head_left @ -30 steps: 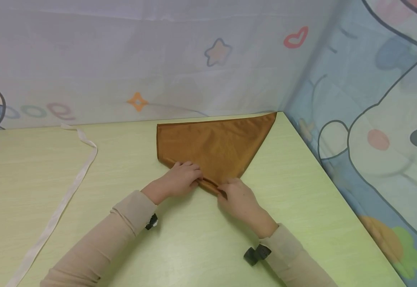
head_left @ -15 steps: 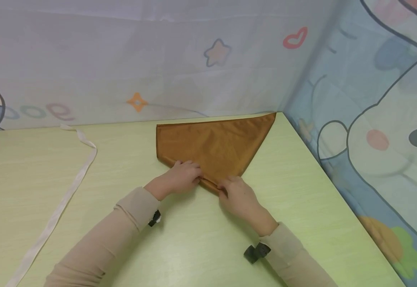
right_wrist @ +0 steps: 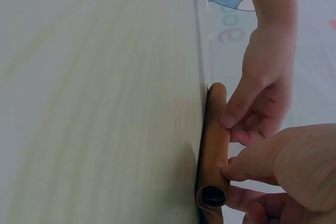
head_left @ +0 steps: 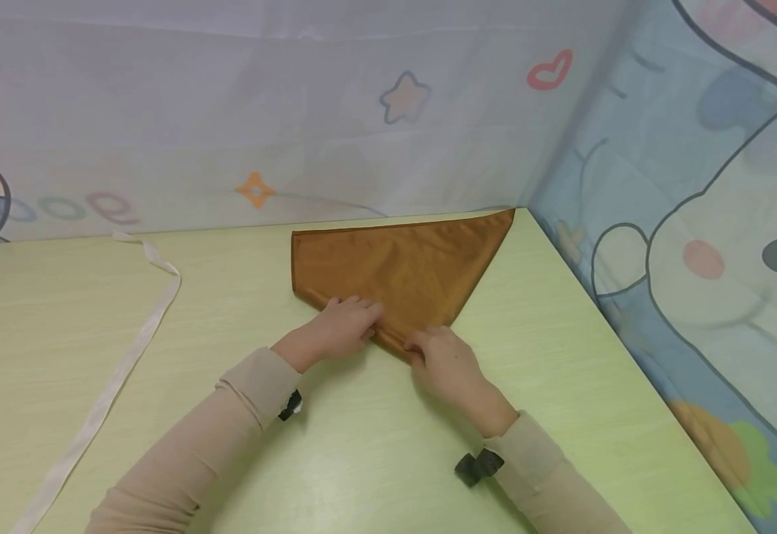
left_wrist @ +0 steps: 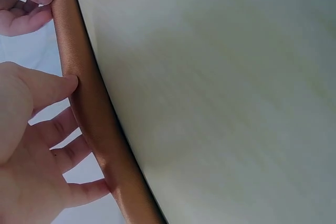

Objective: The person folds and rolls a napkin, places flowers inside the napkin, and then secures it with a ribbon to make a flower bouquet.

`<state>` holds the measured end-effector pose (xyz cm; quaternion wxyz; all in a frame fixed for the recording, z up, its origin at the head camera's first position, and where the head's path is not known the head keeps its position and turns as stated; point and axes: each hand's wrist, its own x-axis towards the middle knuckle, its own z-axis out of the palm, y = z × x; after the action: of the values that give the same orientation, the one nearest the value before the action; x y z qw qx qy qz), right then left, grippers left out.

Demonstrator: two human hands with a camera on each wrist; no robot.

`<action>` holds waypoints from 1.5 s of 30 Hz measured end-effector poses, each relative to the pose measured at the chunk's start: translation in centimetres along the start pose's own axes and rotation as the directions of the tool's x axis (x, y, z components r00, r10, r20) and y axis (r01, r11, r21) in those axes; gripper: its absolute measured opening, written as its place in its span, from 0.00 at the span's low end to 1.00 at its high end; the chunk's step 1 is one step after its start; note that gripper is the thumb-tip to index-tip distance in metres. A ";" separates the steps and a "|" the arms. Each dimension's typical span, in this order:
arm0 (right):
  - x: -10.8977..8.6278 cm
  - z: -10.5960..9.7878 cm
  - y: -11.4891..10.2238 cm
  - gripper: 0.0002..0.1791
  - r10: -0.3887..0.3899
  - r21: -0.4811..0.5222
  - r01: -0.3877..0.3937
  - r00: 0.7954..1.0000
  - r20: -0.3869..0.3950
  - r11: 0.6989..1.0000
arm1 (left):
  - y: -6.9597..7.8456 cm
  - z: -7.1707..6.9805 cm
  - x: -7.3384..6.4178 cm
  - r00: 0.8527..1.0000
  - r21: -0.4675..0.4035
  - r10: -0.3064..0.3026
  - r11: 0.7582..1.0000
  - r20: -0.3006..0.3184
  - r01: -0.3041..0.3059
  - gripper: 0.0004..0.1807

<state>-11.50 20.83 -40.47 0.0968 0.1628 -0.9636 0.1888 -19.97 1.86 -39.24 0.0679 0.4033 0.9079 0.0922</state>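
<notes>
A shiny brown cloth (head_left: 395, 271) lies at the back of the table, with its near edge rolled into a narrow tube. My left hand (head_left: 341, 328) holds the roll near its middle, thumb on the near side and fingers over the top. Close to the roll's right end, my right hand (head_left: 451, 371) pinches it between thumb and fingers. In the left wrist view the smooth rolled edge (left_wrist: 86, 87) runs past both hands. The hollow spiral end of the cloth roll (right_wrist: 211, 182) shows in the right wrist view, beside the right thumb.
A long white ribbon (head_left: 117, 371) stretches along the left of the pale yellow-green table (head_left: 361, 460). Printed fabric walls (head_left: 321, 96) stand along the back and right edges. A black wrist device (head_left: 478, 467) hangs under the right cuff.
Both hands have moved very slightly away from me along with the rolled edge, which is turned a little further over. The fold gap between the hands has narrowed.
</notes>
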 end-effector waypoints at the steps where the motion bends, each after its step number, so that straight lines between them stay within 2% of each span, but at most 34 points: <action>1: 0.0 0.0 0.0 0.07 -0.001 -0.005 0.001 1.000 -0.002 1.000 | 0.0 0.0 0.0 1.000 -0.004 0.004 1.000 -0.009 -0.004 0.03; 10: 0.2 -0.3 -0.4 0.09 0.065 -0.052 -0.062 0.997 0.048 0.997 | 0.1 -0.2 -0.3 0.998 0.006 0.021 1.000 -0.053 -0.021 0.06; 16: 0.4 -0.3 -0.3 0.11 0.085 -0.050 -0.081 0.994 0.067 0.995 | -0.1 -0.1 -0.3 0.996 0.027 0.046 0.999 -0.078 -0.044 0.10; 20: 0.6 -0.3 -0.1 0.11 0.092 -0.049 -0.089 0.993 0.070 0.995 | -0.1 -0.2 -0.1 0.994 0.044 0.058 0.998 -0.090 -0.054 0.10; 31: 0.7 0.0 0.3 0.08 0.025 -0.052 -0.025 1.000 0.016 0.998 | -0.1 -0.1 0.3 0.996 0.079 0.049 0.996 -0.081 -0.042 0.09; 45: 0.6 -0.2 0.8 0.10 0.034 -0.017 -0.033 0.996 0.083 0.999 | -0.4 -0.1 0.7 0.997 0.041 0.057 0.998 -0.045 -0.055 0.07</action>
<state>-12.34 21.42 -40.34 0.0545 0.1537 -0.9708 0.1758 -20.72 2.12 -39.24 0.0362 0.4275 0.8993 0.0852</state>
